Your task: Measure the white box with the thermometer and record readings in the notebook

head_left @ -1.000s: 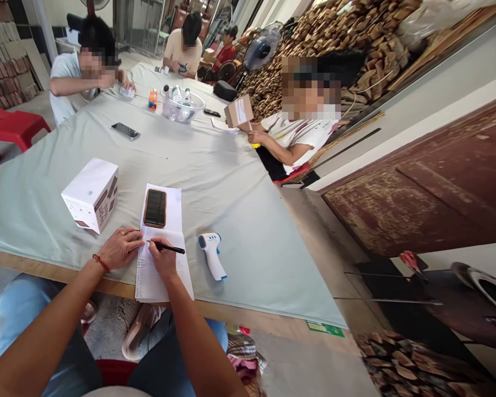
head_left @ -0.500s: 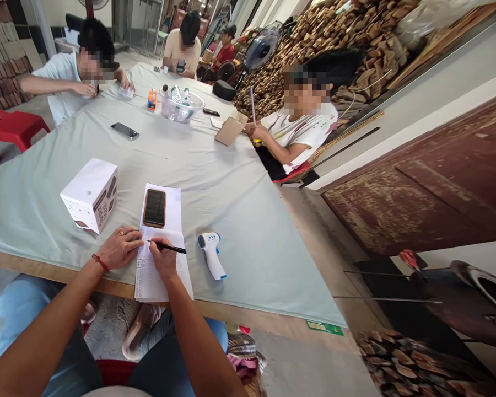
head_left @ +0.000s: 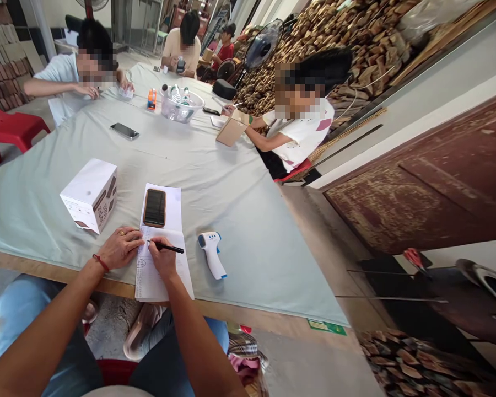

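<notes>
My right hand (head_left: 163, 261) is closed around a black pen (head_left: 170, 248), its tip at the written page of an open notebook (head_left: 159, 282). Flat on the notebook's left edge and the tablecloth lies my left hand (head_left: 122, 247), fingers stretched out and holding nothing. A phone in an orange-brown case (head_left: 154, 208) rests on the notebook's upper page. Right of the notebook is a white and blue infrared thermometer (head_left: 211, 255). A white box with printed sides (head_left: 89, 194) stands beyond my left hand.
Farther along the cloth-covered table (head_left: 256, 237) are another phone (head_left: 124, 131), a basin of plastic bottles (head_left: 182, 114) and an orange item (head_left: 151, 100). A person at the right reaches around a cardboard box (head_left: 232, 128). Several other people sit farther back.
The pen in my right hand has shifted slightly; my left hand stays put. The person at the right has leaned forward and reached past the cardboard box, lowering the pale stick-like thing.
</notes>
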{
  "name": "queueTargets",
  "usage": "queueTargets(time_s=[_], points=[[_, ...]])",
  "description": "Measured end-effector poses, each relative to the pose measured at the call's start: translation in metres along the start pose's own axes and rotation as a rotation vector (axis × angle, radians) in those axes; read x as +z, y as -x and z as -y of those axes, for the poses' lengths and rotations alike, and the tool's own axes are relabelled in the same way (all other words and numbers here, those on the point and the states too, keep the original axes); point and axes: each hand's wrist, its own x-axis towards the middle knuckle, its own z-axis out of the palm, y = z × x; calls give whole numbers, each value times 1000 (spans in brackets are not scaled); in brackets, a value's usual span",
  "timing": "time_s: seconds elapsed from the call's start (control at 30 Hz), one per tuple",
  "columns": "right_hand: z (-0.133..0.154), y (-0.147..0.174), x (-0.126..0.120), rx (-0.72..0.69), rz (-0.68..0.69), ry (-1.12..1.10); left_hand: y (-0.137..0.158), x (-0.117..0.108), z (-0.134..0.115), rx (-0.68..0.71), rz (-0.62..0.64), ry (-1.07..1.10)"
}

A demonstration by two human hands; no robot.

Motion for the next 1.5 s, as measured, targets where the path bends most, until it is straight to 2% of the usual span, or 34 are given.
queueTargets(time_s=[0.97,1.5], points=[[-1,2,2,-18,-34,5,0,2,1,-4,-18,11],[-1,0,1,37,-49,-12,0,2,2,6,-11,-2]])
